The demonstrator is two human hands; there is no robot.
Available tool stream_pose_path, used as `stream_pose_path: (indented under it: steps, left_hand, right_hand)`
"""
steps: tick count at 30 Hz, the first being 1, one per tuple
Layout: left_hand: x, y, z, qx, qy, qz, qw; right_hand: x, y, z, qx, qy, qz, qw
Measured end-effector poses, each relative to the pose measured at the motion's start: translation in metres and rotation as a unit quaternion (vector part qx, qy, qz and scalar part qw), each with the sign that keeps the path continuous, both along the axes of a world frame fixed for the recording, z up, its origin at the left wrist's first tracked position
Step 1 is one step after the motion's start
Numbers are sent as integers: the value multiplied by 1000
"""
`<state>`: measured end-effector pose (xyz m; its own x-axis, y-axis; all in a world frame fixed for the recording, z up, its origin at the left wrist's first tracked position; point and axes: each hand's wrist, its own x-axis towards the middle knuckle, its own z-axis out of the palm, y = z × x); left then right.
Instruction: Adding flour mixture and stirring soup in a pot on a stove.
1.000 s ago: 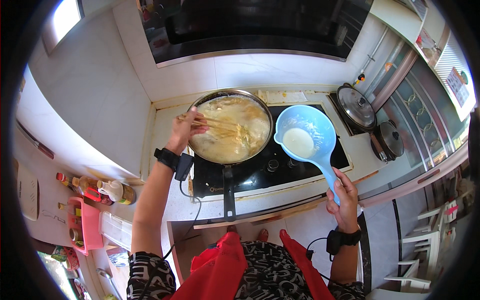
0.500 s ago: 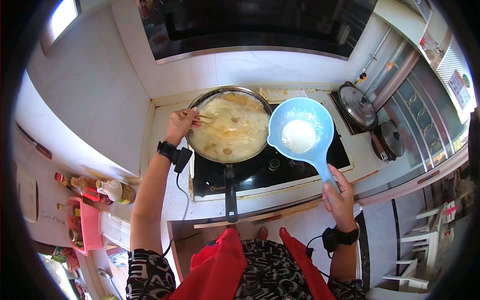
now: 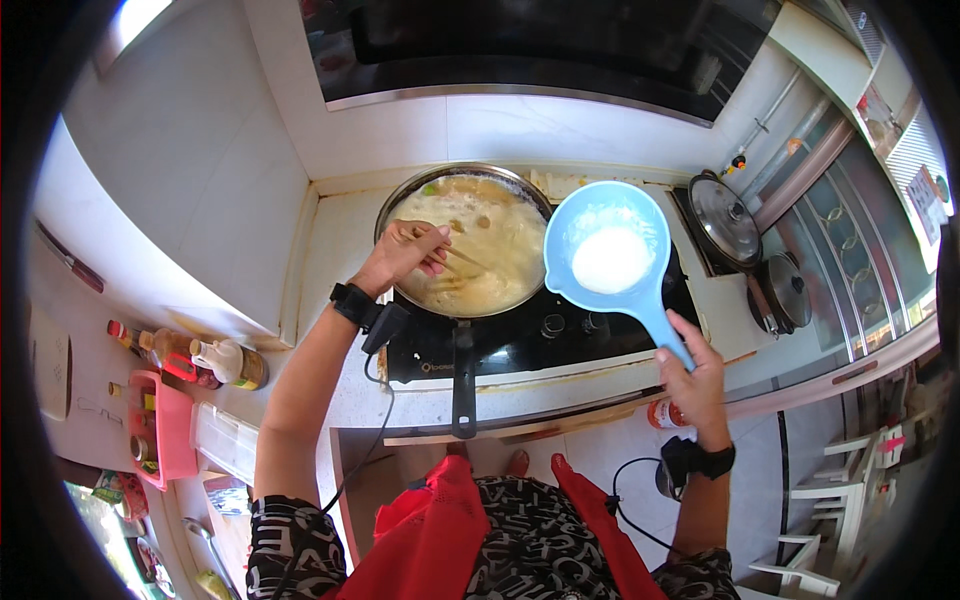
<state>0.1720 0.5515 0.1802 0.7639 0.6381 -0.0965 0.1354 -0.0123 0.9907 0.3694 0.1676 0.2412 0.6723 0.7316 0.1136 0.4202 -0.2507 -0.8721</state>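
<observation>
A frying pan (image 3: pixel 464 385) stands on the black cooktop (image 3: pixel 420 355), its handle toward me. Pale, foamy liquid (image 3: pixel 500 240) with a few brownish lumps fills it. Over the pan's left half, my left hand (image 3: pixel 408 255) is closed on chopsticks (image 3: pixel 462 262), whose tips dip into the liquid. My right hand (image 3: pixel 692 375) grips the handle of a light blue ladle-shaped scoop (image 3: pixel 655 240), held level above the cooktop to the right of the pan. White liquid (image 3: pixel 612 260) lies in the bottom of the scoop.
Two lidded pots (image 3: pixel 725 215) stand at the far right of the counter. Bottles (image 3: pixel 230 362) and a pink basket (image 3: pixel 165 430) are at the left. A dark range hood (image 3: pixel 540 50) hangs beyond the pan. White chairs (image 3: pixel 835 500) stand at lower right.
My left hand has moved right and slightly nearer over the pan, with the chopsticks stirring the liquid. The scoop has shifted slightly in view. A bit of green now shows in the pan.
</observation>
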Motion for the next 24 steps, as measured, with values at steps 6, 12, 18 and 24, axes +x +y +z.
stream_pose_path:
  steps: [6,12,18,24]
  left_hand:
    - [-27,27,12,77,47,52,995]
    - [-24,42,18,146,62,117,980]
    - [12,52,-2,170,56,157,971]
    - [50,60,-25,208,9,74,975]
  right_hand:
    - [30,23,72,-63,60,43,995]
    - [45,48,112,-87,-2,92,992]
    - [50,79,135,-128,27,108,986]
    - [54,121,165,-226,-51,160,960]
